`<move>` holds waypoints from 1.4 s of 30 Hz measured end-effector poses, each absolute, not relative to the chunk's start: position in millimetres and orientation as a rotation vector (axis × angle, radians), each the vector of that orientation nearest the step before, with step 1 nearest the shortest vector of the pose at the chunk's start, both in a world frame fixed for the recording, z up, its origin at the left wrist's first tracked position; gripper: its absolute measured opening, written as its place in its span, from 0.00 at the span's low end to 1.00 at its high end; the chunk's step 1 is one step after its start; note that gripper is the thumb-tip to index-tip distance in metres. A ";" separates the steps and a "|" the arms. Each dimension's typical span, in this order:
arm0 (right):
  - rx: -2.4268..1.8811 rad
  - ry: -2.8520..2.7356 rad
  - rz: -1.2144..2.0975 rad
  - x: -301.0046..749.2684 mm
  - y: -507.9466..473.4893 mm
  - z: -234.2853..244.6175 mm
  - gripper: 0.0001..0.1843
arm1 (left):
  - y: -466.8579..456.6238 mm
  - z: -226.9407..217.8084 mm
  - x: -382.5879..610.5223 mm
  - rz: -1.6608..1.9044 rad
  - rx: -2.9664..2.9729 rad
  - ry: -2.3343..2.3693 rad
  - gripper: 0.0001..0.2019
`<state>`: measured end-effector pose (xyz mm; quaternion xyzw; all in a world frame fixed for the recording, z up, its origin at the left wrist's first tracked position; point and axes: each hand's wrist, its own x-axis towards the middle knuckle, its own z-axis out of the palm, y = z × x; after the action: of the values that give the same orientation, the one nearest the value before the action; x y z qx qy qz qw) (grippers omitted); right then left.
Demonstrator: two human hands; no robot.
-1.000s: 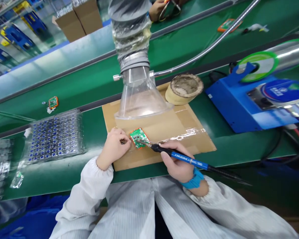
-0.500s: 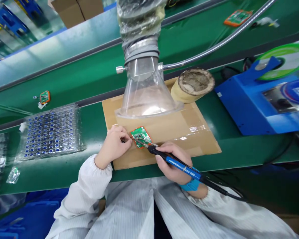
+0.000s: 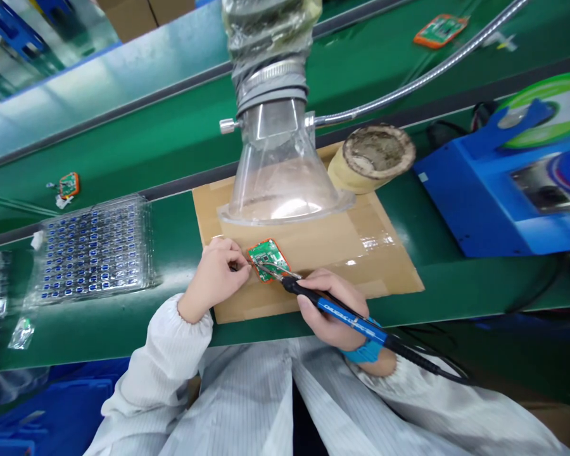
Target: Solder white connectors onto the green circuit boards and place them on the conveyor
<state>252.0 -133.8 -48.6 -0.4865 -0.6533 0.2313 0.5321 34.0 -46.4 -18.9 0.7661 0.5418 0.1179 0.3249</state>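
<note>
My right hand [image 3: 335,307] is wrapped round a blue-and-black soldering iron [image 3: 346,320], its metal tip reaching over the lower left of a green circuit board [image 3: 270,256] in an orange frame. A second thin metal piece shows beside the tip; I cannot tell what it is. At the board's left edge, my left hand [image 3: 221,272] has thumb and forefinger pinched together. What lies between those fingers is too small to make out. Under the board is a flat cardboard sheet [image 3: 318,253].
A clear fume-extraction hood [image 3: 285,171] hangs just behind the board. To the right stand a yellowish pot [image 3: 342,172] and a blue solder-feed machine [image 3: 475,202]. Clear trays of small blue parts [image 3: 95,247] lie left. Framed boards [image 3: 441,30] sit on the green strip behind.
The camera view has shifted slightly. Both hands, the soldering iron and the board keep nearly the same places relative to each other.
</note>
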 end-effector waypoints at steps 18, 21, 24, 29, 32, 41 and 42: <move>-1.135 -1.563 0.562 253.2 -133.1 -50.3 0.10 | -46.9 -21.1 34.3 0.341 1.996 1.416 0.10; -1.123 -1.581 0.554 253.1 -132.5 -48.6 0.10 | -46.8 -21.5 34.2 0.336 1.995 1.418 0.10; -1.130 -1.563 0.540 253.6 -132.2 -48.1 0.10 | -47.0 -21.4 33.9 0.334 1.991 1.423 0.10; -1.100 -1.574 0.541 253.2 -131.4 -48.2 0.11 | -47.6 -21.6 33.7 0.355 1.999 1.409 0.10; -1.095 -1.548 0.557 253.7 -133.5 -50.2 0.11 | -47.6 -21.9 33.8 0.351 2.000 1.416 0.10; -1.351 -1.129 0.355 298.3 -118.2 -67.5 0.06 | -48.9 -22.5 34.3 0.353 2.010 1.419 0.10; -1.352 -1.071 0.313 305.4 -111.2 -66.8 0.07 | -49.0 -22.9 34.4 0.357 2.013 1.416 0.10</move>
<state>305.4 -111.2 -66.8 -0.5927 -0.4696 0.1373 0.6398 34.4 -49.0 -22.9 0.7664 0.5393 0.1358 0.3215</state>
